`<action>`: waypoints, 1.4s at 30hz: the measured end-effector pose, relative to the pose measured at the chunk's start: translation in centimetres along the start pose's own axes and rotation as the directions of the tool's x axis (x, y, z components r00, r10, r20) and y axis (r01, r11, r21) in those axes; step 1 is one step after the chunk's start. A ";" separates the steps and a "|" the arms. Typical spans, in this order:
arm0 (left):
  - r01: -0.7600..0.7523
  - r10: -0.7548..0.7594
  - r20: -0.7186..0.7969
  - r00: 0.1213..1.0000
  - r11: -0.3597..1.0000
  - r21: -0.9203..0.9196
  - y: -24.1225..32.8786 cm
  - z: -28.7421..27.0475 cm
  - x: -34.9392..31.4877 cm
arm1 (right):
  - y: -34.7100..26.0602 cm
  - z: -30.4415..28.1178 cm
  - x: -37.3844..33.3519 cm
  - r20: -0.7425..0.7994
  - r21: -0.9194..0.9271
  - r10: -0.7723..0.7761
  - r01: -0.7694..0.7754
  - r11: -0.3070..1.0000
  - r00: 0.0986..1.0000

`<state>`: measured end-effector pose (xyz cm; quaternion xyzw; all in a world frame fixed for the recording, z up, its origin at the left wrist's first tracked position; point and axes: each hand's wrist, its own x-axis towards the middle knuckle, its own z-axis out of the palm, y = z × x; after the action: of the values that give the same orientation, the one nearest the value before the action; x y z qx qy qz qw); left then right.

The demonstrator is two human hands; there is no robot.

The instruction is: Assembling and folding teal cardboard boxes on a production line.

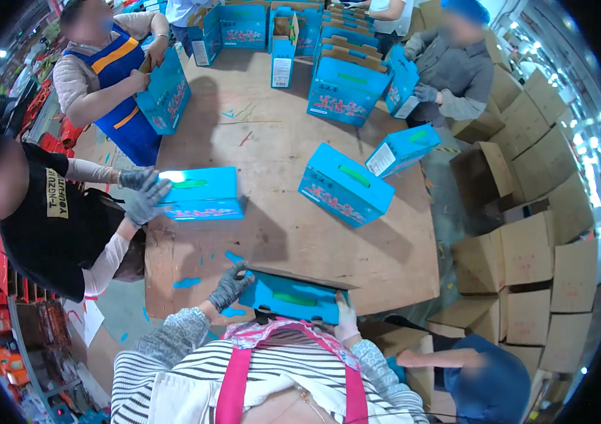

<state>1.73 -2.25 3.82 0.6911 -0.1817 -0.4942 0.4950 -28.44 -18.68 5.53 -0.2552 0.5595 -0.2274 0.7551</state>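
Close to my body at the table's near edge is a blue carton [300,288] with a green handle strip on its top panel. My left hand [232,286], in a dark grey glove, grips its left end with the fingers at the upper corner. At the right end my right hand [346,319], in a pale glove, holds the side. The carton's underside and my right fingertips are partly hidden.
Two closed blue cartons [346,185] [405,150] stand right of the table's middle. At left, a co-worker's gloved hands [146,198] touch another carton [201,193]. More cartons [348,86] line the far side, where people work. Blue scraps [187,283] lie on the wooden table [258,148]. Brown boxes [526,261] are stacked right.
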 end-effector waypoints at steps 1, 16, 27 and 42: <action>-0.130 0.133 -0.053 0.990 0.990 0.059 -4.0 -1.3 2.4 | 1.3 -0.8 1.9 0.048 0.035 -0.098 0.097 0.995 0.994; -0.696 0.025 0.783 0.622 0.474 0.538 13.1 -4.3 8.7 | 0.0 9.3 8.4 0.222 -0.313 -0.389 0.443 0.840 0.894; -0.422 0.101 0.421 0.901 -0.020 0.906 13.0 3.6 1.1 | -3.2 6.6 5.9 0.467 -0.004 -0.262 0.298 0.954 0.844; -0.456 0.267 0.479 0.836 -0.145 0.878 9.4 4.8 2.1 | -4.1 7.5 2.2 0.847 -0.528 -0.342 0.716 -0.456 0.407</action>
<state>0.78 -10.36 10.83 0.7141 -0.6914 -0.1024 -0.0390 -20.84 -22.23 8.42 -0.9615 0.1944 -0.1002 0.1663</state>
